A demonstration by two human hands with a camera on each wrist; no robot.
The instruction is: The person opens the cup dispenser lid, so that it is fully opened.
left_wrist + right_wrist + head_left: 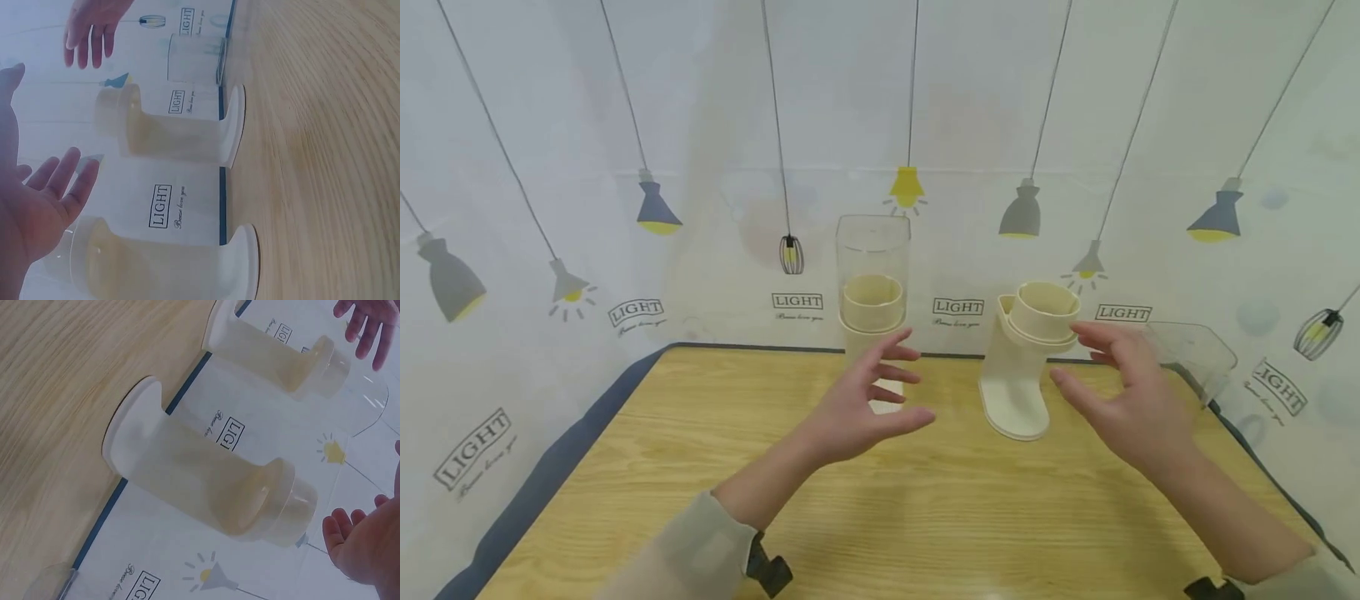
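Down the left of the frame I'm seeing a pale wall covering (700, 125) wrapping round the work area, its printed pendant lamps (658, 204) hanging in grey, blue and yellow above small LIGHT signs. A dark blue border (527, 508) is edging the tabletop (647, 433), whose light wood grain is filling the lower frame. From lower left, a pale sleeve (685, 550) is leading to my left hand (857, 404), which is hovering open, fingers spread, holding nothing. Just behind it, at centre, a cream stand (859, 335) is standing upright near the back edge, a clear container (872, 237) rising from its top. Right of centre, a second cream stand (1015, 375) is standing bare of any container. My right hand (1138, 404) is hovering open and empty beside its top. Behind that hand, at the right, another clear container (1198, 354) is resting near the tabletop's back corner.
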